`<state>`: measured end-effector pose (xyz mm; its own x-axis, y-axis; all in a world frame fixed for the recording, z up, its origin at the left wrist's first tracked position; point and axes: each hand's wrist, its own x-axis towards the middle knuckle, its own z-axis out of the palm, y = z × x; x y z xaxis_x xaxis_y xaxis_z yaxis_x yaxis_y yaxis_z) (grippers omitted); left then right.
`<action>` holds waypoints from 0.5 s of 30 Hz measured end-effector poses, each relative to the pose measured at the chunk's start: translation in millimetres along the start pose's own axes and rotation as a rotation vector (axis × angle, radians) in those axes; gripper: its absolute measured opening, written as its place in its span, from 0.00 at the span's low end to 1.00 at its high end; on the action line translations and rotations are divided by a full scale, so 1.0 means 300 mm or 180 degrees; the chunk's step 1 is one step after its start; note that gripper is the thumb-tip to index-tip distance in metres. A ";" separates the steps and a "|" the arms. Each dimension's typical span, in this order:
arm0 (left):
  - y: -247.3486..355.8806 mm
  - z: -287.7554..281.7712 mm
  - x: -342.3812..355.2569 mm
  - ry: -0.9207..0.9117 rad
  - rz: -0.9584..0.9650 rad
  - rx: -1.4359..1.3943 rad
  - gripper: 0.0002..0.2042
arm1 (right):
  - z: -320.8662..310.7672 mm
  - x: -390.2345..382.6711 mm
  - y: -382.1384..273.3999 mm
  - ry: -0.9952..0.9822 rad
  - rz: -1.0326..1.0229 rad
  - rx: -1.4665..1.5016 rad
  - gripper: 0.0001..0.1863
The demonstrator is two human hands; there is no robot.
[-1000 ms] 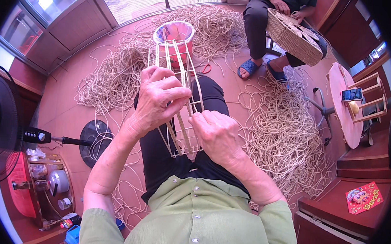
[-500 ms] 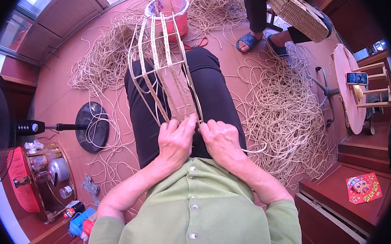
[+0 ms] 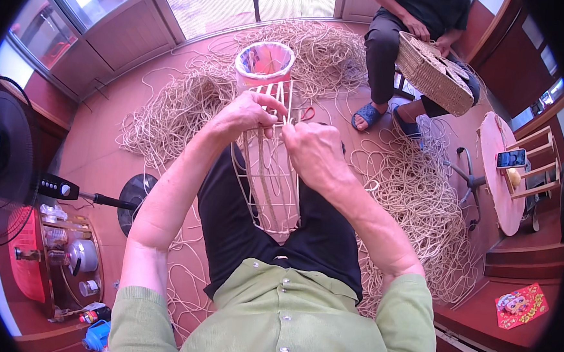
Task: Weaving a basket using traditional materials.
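A long, narrow openwork frame (image 3: pixel 272 186) lies on my lap, pale bars crossing it and twisted cord running lengthwise along some of them. Both my hands are at its far part. My left hand (image 3: pixel 250 115) is closed over the frame there, fingers curled toward the middle. Beside it, my right hand (image 3: pixel 316 151) makes a fist with a strand of pale cord (image 3: pixel 287 115) pinched at its fingertips. The fingers hide exactly where the cord meets the bars.
Behind the frame stands a lined red bin (image 3: pixel 266 62). Tangled cord heaps (image 3: pixel 415 216) cover floor on both sides. A co-worker (image 3: pixel 426 30) sits far right with a woven piece (image 3: pixel 433 75). A fan (image 3: pixel 2 152) stands left; a round stool with a phone (image 3: pixel 511 158) is right.
Both hands have gone from the frame's near end to its far part. The frame now lies closer to my body, and the view has tilted up, showing more of the doors and co-worker.
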<state>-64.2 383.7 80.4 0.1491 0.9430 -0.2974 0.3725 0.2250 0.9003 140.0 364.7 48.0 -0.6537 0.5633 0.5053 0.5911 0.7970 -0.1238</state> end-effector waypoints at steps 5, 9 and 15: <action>-0.052 0.037 0.013 -0.0195 0.0249 -0.0304 0.07 | -0.013 -0.101 -0.079 -0.0417 -0.0054 -0.0093 0.02; -0.084 0.038 0.028 -0.0034 0.0193 0.0047 0.07 | -0.022 -0.134 -0.106 -0.0433 -0.0106 -0.0087 0.03; -0.074 0.123 -0.064 0.0775 0.0279 0.1263 0.07 | -0.026 -0.294 -0.119 -0.0705 0.0103 0.0011 0.06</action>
<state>-41.6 351.6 54.3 -0.0059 0.9950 -0.1000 0.6965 0.0758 0.7135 180.1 284.8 14.4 -0.7224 0.6225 0.3012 0.6122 0.7782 -0.1401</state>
